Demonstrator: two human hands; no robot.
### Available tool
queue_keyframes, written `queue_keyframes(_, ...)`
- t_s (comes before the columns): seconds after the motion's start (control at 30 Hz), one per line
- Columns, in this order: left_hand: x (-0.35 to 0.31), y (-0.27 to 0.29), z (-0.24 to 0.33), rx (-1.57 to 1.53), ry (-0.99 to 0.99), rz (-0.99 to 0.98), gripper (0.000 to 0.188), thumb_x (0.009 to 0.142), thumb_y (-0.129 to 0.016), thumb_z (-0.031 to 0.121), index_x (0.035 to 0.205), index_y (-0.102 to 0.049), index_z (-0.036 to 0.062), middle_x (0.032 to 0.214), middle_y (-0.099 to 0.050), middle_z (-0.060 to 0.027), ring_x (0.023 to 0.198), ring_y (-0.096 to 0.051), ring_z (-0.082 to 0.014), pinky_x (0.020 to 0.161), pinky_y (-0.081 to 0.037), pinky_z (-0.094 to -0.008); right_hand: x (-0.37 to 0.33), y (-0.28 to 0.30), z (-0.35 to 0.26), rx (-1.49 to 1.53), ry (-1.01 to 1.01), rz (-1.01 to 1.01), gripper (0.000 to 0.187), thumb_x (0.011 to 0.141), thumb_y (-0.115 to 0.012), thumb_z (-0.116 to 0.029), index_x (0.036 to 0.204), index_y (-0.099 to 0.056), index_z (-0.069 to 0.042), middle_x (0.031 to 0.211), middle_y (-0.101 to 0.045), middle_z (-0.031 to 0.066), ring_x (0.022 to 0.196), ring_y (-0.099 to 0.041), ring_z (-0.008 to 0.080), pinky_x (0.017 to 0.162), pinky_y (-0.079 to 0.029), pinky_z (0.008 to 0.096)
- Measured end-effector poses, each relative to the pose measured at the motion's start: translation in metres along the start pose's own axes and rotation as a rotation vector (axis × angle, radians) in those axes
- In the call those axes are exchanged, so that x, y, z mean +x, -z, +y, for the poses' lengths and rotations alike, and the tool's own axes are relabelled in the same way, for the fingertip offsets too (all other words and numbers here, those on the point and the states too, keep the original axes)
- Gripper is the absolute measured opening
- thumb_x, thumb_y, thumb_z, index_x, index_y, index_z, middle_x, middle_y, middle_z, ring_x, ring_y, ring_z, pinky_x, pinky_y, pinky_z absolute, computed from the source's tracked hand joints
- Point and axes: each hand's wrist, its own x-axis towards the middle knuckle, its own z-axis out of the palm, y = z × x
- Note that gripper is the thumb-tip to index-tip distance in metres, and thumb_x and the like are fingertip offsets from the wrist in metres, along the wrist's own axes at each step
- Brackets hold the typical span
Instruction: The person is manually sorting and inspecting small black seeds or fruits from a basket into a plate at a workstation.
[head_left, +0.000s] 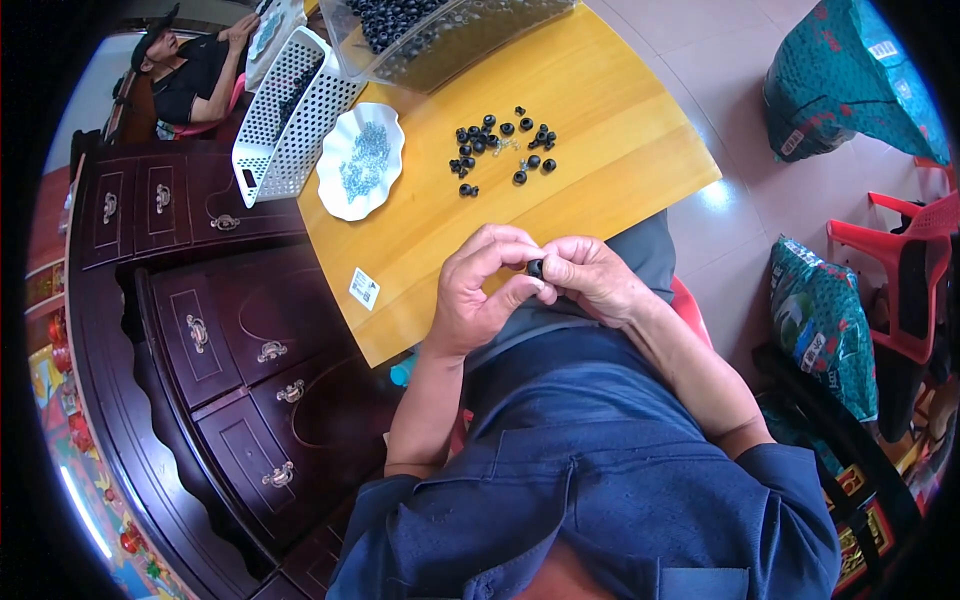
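A small round black part [536,268] is pinched between the fingertips of both hands, just past the table's near edge and above my lap. My left hand [483,287] curls around it from the left with thumb and fingers closed on it. From the other side my right hand [598,282] grips it too, fingers bent inward. The fingers cover most of the part. Beyond the hands, several loose black round parts [520,178] lie scattered on the yellow wooden table [600,110], with tiny clear pieces [508,146] among them.
Left on the table stands a white scalloped dish [335,190] of small clear pieces, beside a white perforated basket [265,150]. A clear bin [430,65] holds black parts. Dark drawers [240,370] flank the left. Teal bags [825,330] and red stools [900,300] stand right. Another person [190,80] sits far left.
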Motion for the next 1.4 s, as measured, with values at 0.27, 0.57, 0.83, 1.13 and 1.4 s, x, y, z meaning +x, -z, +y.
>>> queue_keyframes(0.27,-0.002,-0.003,-0.009,0.041,-0.075,0.048,0.024,0.09,-0.08,0.021,0.103,-0.072,0.002,0.105,-0.067,-0.0096,0.095,-0.067,-0.0204,0.083,-0.053,-0.0311,-0.002,-0.005,-0.004,-0.031,-0.019,0.071,0.016,0.097,-0.071,-0.02,0.092,-0.073,-0.004,0.081,-0.07,0.0023,0.076,-0.064,0.0098,0.074,-0.053,0.0252)
queue_keyframes(0.57,-0.005,-0.011,-0.012,-0.385,0.01,0.07,0.022,0.094,-0.077,0.018,0.103,-0.071,-0.0014,0.106,-0.064,-0.0094,0.095,-0.062,-0.0172,0.085,-0.05,-0.0289,-0.005,-0.003,-0.008,-0.014,0.007,-0.021,0.014,0.095,-0.074,-0.014,0.101,-0.074,-0.002,0.087,-0.074,0.0064,0.08,-0.069,0.0128,0.077,-0.057,0.0265)
queue_keyframes(0.83,-0.009,-0.014,-0.017,-0.481,0.005,0.085,0.029,0.096,-0.075,0.028,0.101,-0.07,0.0,0.105,-0.064,-0.0101,0.092,-0.06,-0.0162,0.081,-0.048,-0.0282,-0.008,-0.002,-0.013,-0.013,-0.033,-0.076,0.011,0.094,-0.074,-0.009,0.102,-0.076,-0.002,0.087,-0.074,0.0059,0.08,-0.069,0.0125,0.077,-0.057,0.027)
queue_keyframes(1.13,-0.012,-0.012,-0.017,-0.547,0.019,0.09,0.028,0.097,-0.074,0.027,0.102,-0.07,0.0,0.105,-0.063,-0.0098,0.094,-0.06,-0.0161,0.083,-0.047,-0.0285,-0.007,-0.005,-0.015,-0.089,-0.069,-0.048,0.025,0.091,-0.08,-0.02,0.102,-0.075,0.001,0.088,-0.075,0.009,0.081,-0.071,0.0152,0.079,-0.057,0.0283)
queue_keyframes(1.4,-0.013,0.01,-0.004,-0.529,-0.025,0.177,0.027,0.096,-0.073,0.028,0.094,-0.068,0.0017,0.1,-0.063,-0.0095,0.092,-0.06,-0.0188,0.087,-0.05,-0.034,-0.008,-0.004,-0.006,-0.023,-0.016,0.001,0.025,0.092,-0.079,-0.024,0.099,-0.075,-0.001,0.082,-0.072,0.0064,0.076,-0.066,0.0142,0.074,-0.053,0.0274)
